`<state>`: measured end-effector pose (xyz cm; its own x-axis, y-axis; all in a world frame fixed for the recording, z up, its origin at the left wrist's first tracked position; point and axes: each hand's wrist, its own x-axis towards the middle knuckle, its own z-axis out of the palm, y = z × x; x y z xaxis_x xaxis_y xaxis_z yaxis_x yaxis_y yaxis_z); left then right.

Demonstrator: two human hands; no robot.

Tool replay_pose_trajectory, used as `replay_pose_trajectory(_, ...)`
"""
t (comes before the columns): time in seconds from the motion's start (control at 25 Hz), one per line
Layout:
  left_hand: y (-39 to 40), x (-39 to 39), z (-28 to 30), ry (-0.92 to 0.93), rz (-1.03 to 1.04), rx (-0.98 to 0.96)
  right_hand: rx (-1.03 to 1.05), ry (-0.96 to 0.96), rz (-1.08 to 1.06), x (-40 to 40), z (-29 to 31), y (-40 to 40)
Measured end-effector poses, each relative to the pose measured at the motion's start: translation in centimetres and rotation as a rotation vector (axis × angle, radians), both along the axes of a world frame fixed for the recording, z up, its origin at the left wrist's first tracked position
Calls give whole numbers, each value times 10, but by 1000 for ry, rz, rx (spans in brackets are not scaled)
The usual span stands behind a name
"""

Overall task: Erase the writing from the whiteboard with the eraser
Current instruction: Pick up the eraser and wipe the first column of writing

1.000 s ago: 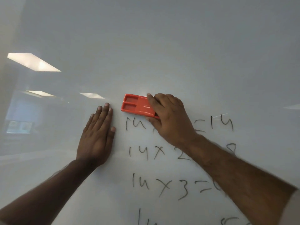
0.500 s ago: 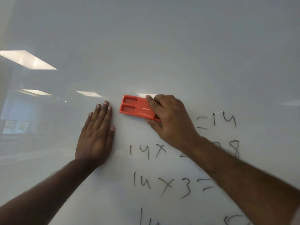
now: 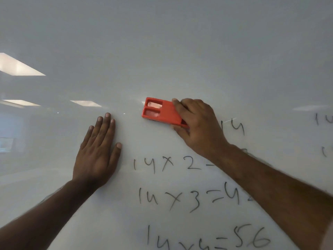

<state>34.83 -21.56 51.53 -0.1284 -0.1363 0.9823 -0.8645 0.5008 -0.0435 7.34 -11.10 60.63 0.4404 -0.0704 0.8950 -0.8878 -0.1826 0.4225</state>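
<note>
A glossy whiteboard (image 3: 180, 51) fills the view. My right hand (image 3: 196, 125) grips a red plastic eraser (image 3: 162, 112) and presses it flat on the board where the top line of writing stood. Of that line only "14" (image 3: 234, 126) shows, just right of my hand. Below run black marker lines: "14 x 2 =" (image 3: 165, 164), "14 x 3 = 4.." (image 3: 189, 199) and "14 x 4 = 56" (image 3: 207, 239); my right forearm hides their right ends. My left hand (image 3: 98, 150) lies flat on the board, fingers together, left of the writing.
More faint marker strokes (image 3: 324, 120) show at the board's far right edge. Ceiling lights (image 3: 16, 65) and a room reflect in the board's left half.
The eraser has slid right along the top line: the "14 x" and the "=" there are gone, leaving only "14". My left hand has stayed flat in place.
</note>
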Motion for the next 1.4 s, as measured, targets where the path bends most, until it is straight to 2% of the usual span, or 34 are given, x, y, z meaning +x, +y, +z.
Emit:
replay_pose_trajectory(0.12, 0, 0, -4, -9, -1, 10, 38, 149, 30, -6, -35, -1)
replay_pose_trajectory(0.24, -1, 2, -7, -20, -5, 17, 27, 319, -74, -47, -50, 18)
replay_pose_trajectory(0.4, -4, 2, -10, -25, -2, 1, -38, 107, -179, -82, -13, 34)
replay_pose_trajectory(0.52, -6, 3, -11, -36, -1, 2, -19, -19, -130, -65, -13, 28)
replay_pose_trajectory(0.68, -8, 4, -17, -38, 3, -2, 31, 142, -141, -84, -61, 38)
replay_pose_trajectory(0.76, -9, 4, -20, -44, 4, -5, 24, 164, -186, -109, -57, 52)
replay_pose_trajectory(0.92, -11, 0, -26, -24, 4, -17, -21, -90, -211, -125, -8, 58)
replay_pose_trajectory(1.0, -11, 0, -26, -23, 1, -23, -5, -154, -164, -114, -2, 53)
replay_pose_trajectory(1.08, -11, 1, -26, -36, -4, -17, 7, -113, -125, -111, -23, 50)
replay_pose_trajectory(1.28, -12, 3, -30, -42, -4, -14, 90, 195, -190, -155, -87, 75)
replay_pose_trajectory(1.32, -13, 3, -31, -40, -3, -21, 86, 206, -217, -166, -87, 81)
replay_pose_trajectory(1.4, -15, 2, -31, -29, -6, -34, 37, 112, -248, -179, -74, 84)
